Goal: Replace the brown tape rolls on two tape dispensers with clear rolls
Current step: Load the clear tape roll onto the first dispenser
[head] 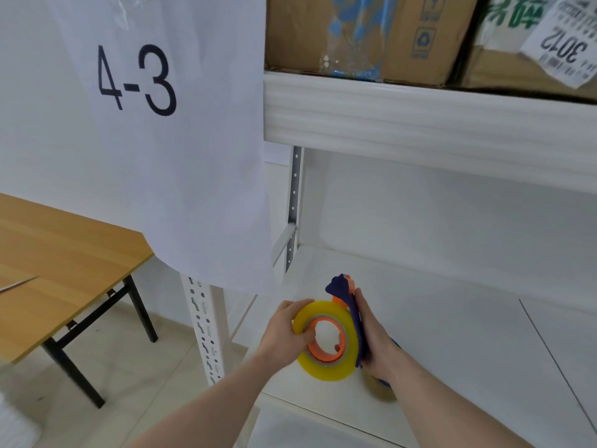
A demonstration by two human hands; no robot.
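2 hands: left hand (284, 331) grips clear roll (326, 341), right hand (374, 341) seemingly clasps dispenser (347, 295); sign (139, 79) reads "4-3".

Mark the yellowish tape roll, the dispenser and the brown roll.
yellowish tape roll (350, 354): head view, right band.
dispenser (339, 284): head view, blue top end.
brown roll (381, 388): head view, outer face, on shelf.

A yellowish clear tape roll (326, 341) sits on the blue-and-orange dispenser (347, 305), held above the shelf.
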